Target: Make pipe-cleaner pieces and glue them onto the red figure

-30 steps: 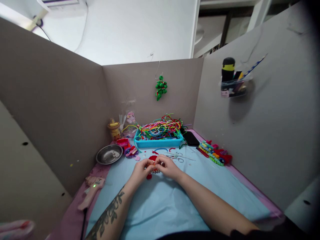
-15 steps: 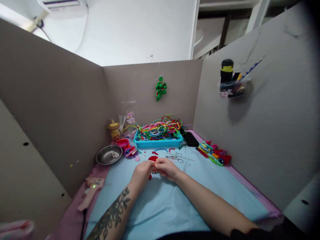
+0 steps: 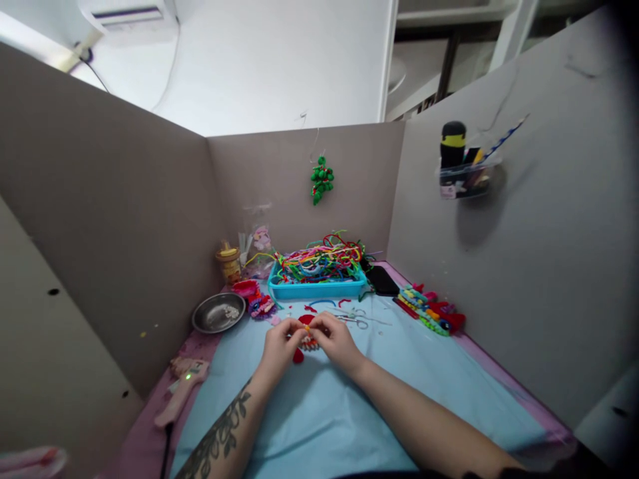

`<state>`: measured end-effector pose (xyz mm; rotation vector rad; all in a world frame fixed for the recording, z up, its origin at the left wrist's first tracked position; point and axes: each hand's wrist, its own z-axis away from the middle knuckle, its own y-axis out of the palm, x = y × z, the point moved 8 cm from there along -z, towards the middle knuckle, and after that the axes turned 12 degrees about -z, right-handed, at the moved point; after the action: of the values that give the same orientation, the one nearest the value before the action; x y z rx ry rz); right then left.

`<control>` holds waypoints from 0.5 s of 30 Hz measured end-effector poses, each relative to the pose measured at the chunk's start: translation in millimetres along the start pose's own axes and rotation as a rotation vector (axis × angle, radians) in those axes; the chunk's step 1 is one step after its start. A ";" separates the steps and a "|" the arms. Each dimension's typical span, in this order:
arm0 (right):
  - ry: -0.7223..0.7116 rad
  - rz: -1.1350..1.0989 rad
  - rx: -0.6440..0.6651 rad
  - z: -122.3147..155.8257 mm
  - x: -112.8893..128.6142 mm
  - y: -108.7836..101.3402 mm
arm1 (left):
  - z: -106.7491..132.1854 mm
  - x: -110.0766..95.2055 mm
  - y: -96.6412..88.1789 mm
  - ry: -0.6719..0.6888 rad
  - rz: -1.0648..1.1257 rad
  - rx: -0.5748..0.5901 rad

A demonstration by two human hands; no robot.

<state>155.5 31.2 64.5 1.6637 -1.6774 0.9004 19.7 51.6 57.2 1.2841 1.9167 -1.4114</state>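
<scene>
Fingertips of my left hand (image 3: 280, 344) and my right hand (image 3: 340, 342) meet over the middle of the blue sheet. Both hands are closed in a pinch on a small orange pipe-cleaner piece (image 3: 307, 328). Just below the fingertips shows an orange and white ridged piece (image 3: 309, 343); whether it is joined to the orange one I cannot tell. A red fuzzy piece (image 3: 306, 319) lies just beyond my fingers, and another red piece (image 3: 298, 356) lies beneath my left hand. Scissors (image 3: 357, 322) rest past my right hand.
A blue tray (image 3: 317, 291) heaped with coloured pipe cleaners stands at the back. On the left are a metal bowl (image 3: 207, 324) with white bits and a pink glue gun (image 3: 182, 396), its light green. A black phone (image 3: 383, 281) and colourful fuzzy pieces (image 3: 430, 309) lie right. Grey panels enclose the table.
My hands have drawn slightly apart and the fingers have turned, so the orange piece and the ridged piece show more plainly between them. The view has shifted a little.
</scene>
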 end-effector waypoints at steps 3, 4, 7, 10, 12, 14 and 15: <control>-0.129 0.093 0.012 1.8 11.3 -0.6 | 1.1 -0.6 0.6 -0.007 0.042 0.002; -0.157 0.105 0.015 2.3 13.8 -0.7 | 1.6 -0.8 1.0 -0.004 0.047 0.005; -0.231 0.123 0.028 3.6 19.3 0.4 | 2.4 0.3 3.0 0.000 0.058 0.022; -0.279 0.133 0.042 4.3 21.2 1.2 | 2.3 1.8 5.7 0.006 0.064 0.047; -0.279 0.136 0.052 4.0 20.0 1.3 | 2.3 1.6 6.8 0.015 0.058 0.059; -0.256 0.127 0.069 3.3 18.0 1.8 | 2.7 -0.5 6.8 0.037 0.035 0.061; -0.238 0.119 0.077 2.9 17.0 2.1 | 3.1 -2.6 6.3 0.060 0.016 0.059</control>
<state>153.0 18.8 76.4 1.7962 -1.9407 0.8586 25.8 48.0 54.8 1.3810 1.9120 -1.4464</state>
